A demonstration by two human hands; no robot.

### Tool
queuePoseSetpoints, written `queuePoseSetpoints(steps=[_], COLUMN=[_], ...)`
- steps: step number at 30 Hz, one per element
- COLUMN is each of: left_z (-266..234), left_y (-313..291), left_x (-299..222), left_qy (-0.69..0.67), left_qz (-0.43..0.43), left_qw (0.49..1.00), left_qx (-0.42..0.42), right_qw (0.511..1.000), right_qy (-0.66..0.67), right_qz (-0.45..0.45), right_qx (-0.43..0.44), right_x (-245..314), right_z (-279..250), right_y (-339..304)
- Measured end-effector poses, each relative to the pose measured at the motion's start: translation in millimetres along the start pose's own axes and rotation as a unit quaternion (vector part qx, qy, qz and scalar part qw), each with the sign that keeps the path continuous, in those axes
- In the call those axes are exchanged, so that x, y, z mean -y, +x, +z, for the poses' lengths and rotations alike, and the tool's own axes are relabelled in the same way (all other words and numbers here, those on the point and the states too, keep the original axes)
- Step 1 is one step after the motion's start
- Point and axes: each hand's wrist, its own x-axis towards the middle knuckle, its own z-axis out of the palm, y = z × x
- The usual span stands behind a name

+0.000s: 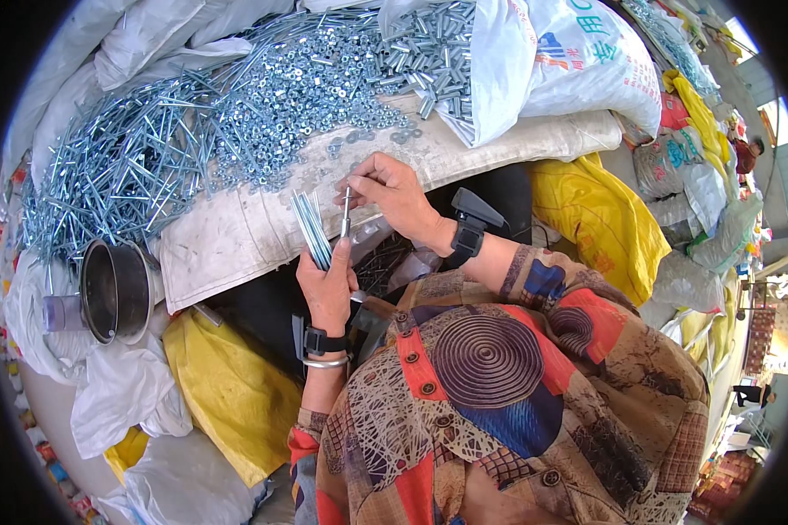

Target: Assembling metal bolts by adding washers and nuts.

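My left hand [327, 290] is closed round a bundle of thin, shiny metal rods [310, 229] that fan slightly upward. Between its thumb and finger, a single metal rod [346, 216] stands apart from the bundle, nearly upright. At the top of that rod, the fingers of my right hand [396, 194] pinch together; any small part between the fingertips is too small to make out. Just beyond both hands lie a heap of metal nuts [280, 118], a few flat washers [359, 136], and a tangled pile of long rods [118, 171].
Short metal sleeves [433, 54] spill beside a white woven sack [578, 66]. A pale cloth [228, 232] covers the work surface's near edge. To the left stands a dark round pot [114, 293]. Yellow sacks [600, 227] lie on both sides. Distant people appear at far right.
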Motion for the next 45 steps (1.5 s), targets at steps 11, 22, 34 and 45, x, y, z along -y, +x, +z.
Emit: queuePoseSetpoints(steps=[11,22,34,45], left_z=[-1.6,-5.7,-4.9,-3.3], left_y=[0.8,7.6,7.2,8.3], left_x=[3.7,2.2,4.2,0.2], left_qy=[-0.001,0.003,-0.017,-0.031], left_qz=[0.016,0.021,0.002,-0.024], left_qw=[1.0,0.999,0.999,0.998], left_qx=[0.003,-0.03,-0.031,-0.042], right_qw=[0.998,0.798,0.622,0.78], right_qy=[0.056,-0.51,-0.728,-0.571], right_qz=[0.016,-0.309,-0.279,-0.222], right_qx=[0.019,0.09,0.072,0.13], right_x=[-3.4,-7.6,-16.9,-4.1], right_z=[1.4,-16.7,-49.5,-47.2], right_y=[-1.1,14.0,106.1,86.7])
